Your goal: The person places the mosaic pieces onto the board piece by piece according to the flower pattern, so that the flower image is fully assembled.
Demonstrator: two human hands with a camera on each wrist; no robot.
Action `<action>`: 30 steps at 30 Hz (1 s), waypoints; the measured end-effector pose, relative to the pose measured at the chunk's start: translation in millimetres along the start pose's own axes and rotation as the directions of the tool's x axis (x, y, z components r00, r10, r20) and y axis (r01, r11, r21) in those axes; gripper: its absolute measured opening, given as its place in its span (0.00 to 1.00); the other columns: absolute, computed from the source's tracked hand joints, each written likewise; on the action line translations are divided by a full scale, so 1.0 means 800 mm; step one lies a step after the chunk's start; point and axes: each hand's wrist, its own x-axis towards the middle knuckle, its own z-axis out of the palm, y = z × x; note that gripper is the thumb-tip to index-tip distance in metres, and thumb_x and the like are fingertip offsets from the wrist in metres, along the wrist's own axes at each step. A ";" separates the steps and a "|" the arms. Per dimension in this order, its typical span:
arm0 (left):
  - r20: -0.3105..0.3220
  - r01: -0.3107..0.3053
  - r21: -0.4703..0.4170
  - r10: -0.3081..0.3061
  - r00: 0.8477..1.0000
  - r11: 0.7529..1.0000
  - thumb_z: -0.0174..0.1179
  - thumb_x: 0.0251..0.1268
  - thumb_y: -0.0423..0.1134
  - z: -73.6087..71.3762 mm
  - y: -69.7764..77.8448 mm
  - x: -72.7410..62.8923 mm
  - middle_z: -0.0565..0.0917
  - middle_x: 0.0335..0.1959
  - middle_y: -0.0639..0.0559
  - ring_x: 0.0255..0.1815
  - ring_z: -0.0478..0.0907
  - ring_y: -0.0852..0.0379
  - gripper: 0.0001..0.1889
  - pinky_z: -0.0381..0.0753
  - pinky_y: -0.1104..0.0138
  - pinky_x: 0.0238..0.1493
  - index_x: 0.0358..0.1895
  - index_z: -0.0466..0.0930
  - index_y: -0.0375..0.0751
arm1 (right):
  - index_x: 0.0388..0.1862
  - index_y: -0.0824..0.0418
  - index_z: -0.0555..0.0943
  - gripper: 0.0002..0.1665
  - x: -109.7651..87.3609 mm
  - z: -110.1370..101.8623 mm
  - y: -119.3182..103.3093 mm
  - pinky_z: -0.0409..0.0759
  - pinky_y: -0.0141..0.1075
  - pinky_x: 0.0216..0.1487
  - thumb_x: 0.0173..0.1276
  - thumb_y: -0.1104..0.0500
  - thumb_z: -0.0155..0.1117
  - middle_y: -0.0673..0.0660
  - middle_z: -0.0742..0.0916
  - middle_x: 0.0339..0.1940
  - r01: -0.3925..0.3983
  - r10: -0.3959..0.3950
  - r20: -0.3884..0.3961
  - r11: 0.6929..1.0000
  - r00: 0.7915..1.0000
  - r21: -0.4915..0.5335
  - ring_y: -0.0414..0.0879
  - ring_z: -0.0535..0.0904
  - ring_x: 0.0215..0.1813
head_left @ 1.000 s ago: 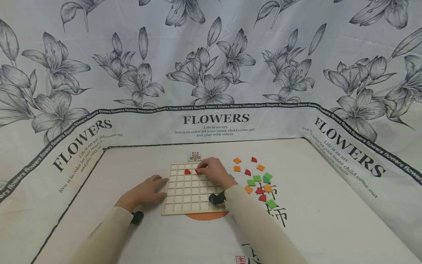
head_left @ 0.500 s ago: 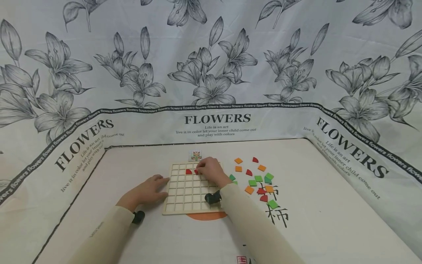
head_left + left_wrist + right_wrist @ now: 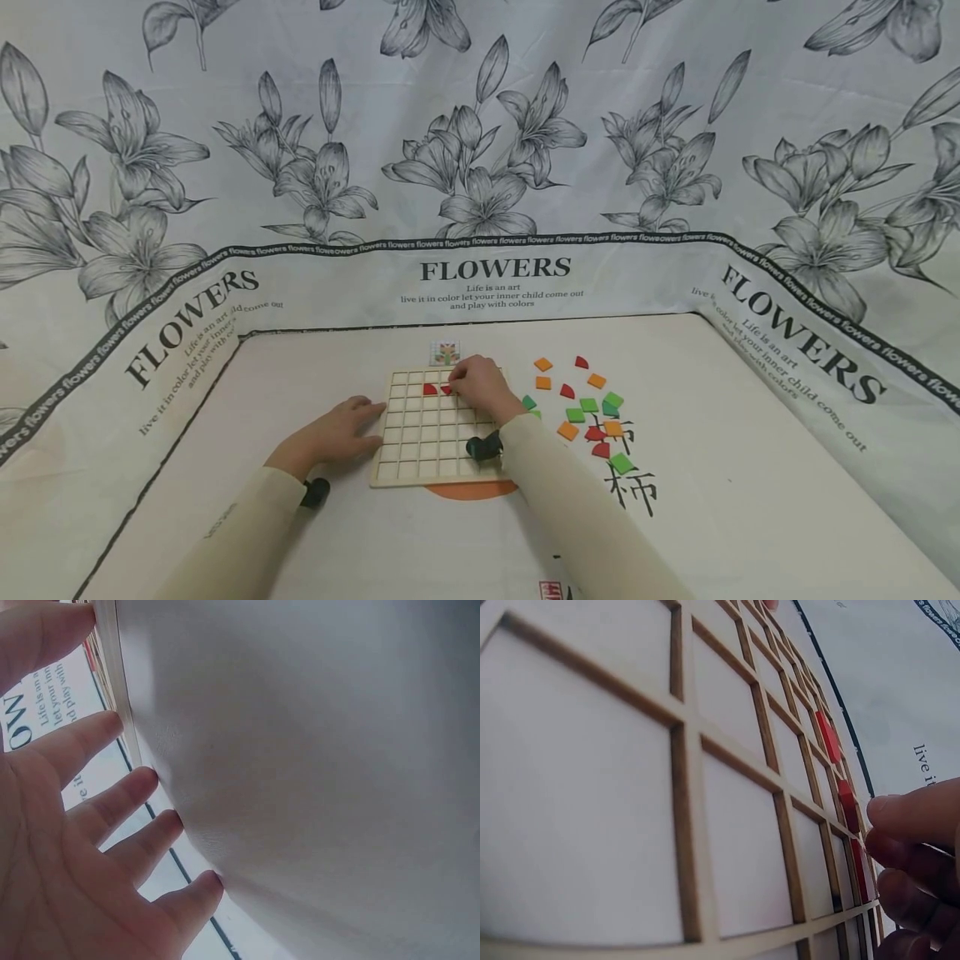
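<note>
A wooden grid board [image 3: 412, 446] lies on the table. My left hand [image 3: 337, 429] is spread beside its left edge; in the left wrist view the index fingertip and thumb are at the board's rim [image 3: 114, 667]. Over the upper rows, my right hand [image 3: 480, 385] has thumb and bent fingers together at a red quarter-circle tile [image 3: 446, 389], pinching it at the grid. One cell to the left sits another red quarter-circle tile [image 3: 429, 389]. The right wrist view shows a further red tile [image 3: 861, 870] beside the fingers, hidden by the hand in the head view.
A small printed pattern card [image 3: 446, 353] lies behind the board. Loose tiles are scattered to the right, such as an orange square [image 3: 567, 431], a green square [image 3: 621, 463] and a red quarter circle [image 3: 582, 362]. Printed cloth walls [image 3: 495, 292] stand around the table.
The right hand has shifted slightly over the same red tile, its wrist turning a little to the left. The left hand stays at the board's edge.
</note>
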 end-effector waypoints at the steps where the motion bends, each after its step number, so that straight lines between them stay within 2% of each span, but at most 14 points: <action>1: 0.000 -0.001 0.000 0.001 1.000 1.000 0.57 0.65 0.52 0.000 0.000 0.000 0.62 0.73 0.39 0.72 0.62 0.39 0.34 0.66 0.45 0.69 0.74 0.62 0.48 | 0.35 0.53 0.87 0.07 0.000 0.000 -0.001 0.80 0.37 0.38 0.67 0.56 0.63 0.50 0.88 0.36 0.006 -0.006 0.009 1.000 1.000 0.000 0.42 0.80 0.36; 8: 0.000 -0.008 0.004 0.008 1.000 1.000 0.56 0.65 0.51 -0.001 -0.001 -0.001 0.62 0.73 0.39 0.72 0.62 0.39 0.34 0.66 0.45 0.69 0.74 0.62 0.47 | 0.37 0.52 0.88 0.08 -0.005 -0.002 -0.011 0.81 0.38 0.38 0.65 0.57 0.63 0.50 0.88 0.39 0.053 -0.049 0.080 0.997 0.996 -0.052 0.44 0.82 0.40; 16: 0.004 -0.001 -0.008 0.001 1.000 1.000 0.56 0.66 0.52 -0.002 0.001 -0.001 0.62 0.73 0.39 0.73 0.61 0.39 0.34 0.65 0.44 0.69 0.74 0.62 0.48 | 0.40 0.51 0.89 0.10 -0.002 0.001 -0.014 0.83 0.39 0.44 0.68 0.57 0.60 0.51 0.88 0.44 0.095 -0.085 0.061 0.978 0.995 -0.183 0.46 0.83 0.46; 25: 0.002 0.001 -0.015 -0.001 1.000 1.000 0.56 0.65 0.52 -0.002 0.001 -0.002 0.62 0.73 0.39 0.73 0.61 0.39 0.34 0.65 0.44 0.70 0.74 0.62 0.48 | 0.40 0.51 0.89 0.11 0.005 0.006 -0.012 0.83 0.39 0.46 0.69 0.56 0.59 0.49 0.88 0.44 0.077 -0.067 0.055 0.975 0.996 -0.206 0.46 0.83 0.48; 30: 0.001 0.005 -0.021 -0.005 1.000 1.000 0.57 0.65 0.52 -0.002 0.001 -0.002 0.62 0.73 0.39 0.73 0.60 0.39 0.34 0.64 0.44 0.70 0.74 0.62 0.48 | 0.39 0.50 0.89 0.11 0.005 0.007 -0.013 0.83 0.39 0.44 0.69 0.57 0.58 0.49 0.88 0.44 0.081 -0.073 0.042 0.975 0.996 -0.209 0.45 0.83 0.47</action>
